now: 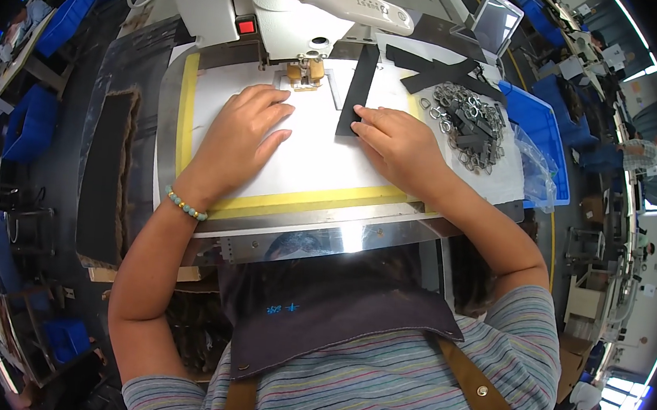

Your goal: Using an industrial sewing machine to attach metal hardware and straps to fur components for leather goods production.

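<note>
My right hand (402, 150) pinches the near end of a flat black strip (361, 87), which runs away from me beside the sewing machine head (301, 27). The strip lies on the white work surface (292, 169). Resting on that same surface, my left hand (250, 132) has its fingers apart and nothing visible in them. Its fingertips are close to the brass-coloured presser clamp (305, 75) under the machine head. To the right of my right hand is a heap of metal rings with short black loops (472, 128). Several more black strips (443, 74) cross each other behind the heap.
A blue tray (545, 118) with a clear plastic bag (533, 172) stands at the right. Yellow tape (305, 209) borders the work surface, and a metal edge (326, 236) runs along its front. A tilted screen (497, 23) stands at the back right. A dark padded panel (104, 178) is at the left.
</note>
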### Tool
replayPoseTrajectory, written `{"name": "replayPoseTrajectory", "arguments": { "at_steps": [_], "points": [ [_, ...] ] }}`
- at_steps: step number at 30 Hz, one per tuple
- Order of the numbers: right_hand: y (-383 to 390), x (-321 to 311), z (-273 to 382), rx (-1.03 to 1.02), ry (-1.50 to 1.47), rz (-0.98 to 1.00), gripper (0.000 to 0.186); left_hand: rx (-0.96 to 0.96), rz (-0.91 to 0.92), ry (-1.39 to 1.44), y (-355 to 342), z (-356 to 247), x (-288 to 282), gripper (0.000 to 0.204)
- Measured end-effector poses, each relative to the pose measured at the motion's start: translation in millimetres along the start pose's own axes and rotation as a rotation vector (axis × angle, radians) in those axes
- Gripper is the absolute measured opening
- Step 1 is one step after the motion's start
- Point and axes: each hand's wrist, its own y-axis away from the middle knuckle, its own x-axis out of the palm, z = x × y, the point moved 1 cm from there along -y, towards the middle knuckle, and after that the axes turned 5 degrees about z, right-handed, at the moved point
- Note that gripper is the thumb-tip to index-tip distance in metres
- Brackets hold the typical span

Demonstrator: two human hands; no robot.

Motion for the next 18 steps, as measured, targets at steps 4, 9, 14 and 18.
{"name": "replayPoseTrajectory", "arguments": {
  "at_steps": [4,9,14,18],
  "points": [
    [-4.5,-9.2,0.8,0.081,-0.035,0.091,0.051,-0.019,0.007,-0.002,2.4,1.8,0.1,0.031],
    [-11.2,18.7,-30.4,0.141,0.118,0.217,0.074,-0.013,0.009,-0.001,0.5,-0.6,-1.4,0.032],
    [-49.0,35.1,-53.9,0.125,-0.059,0.223,0.078,-0.022,-0.006,-0.015,0.5,1.4,2.8,0.041],
    [-77.8,44.5,-70.1,0.014,-0.121,0.17,0.06,-0.034,0.003,-0.077,-0.7,1.1,8.8,0.05]
  ]
}}
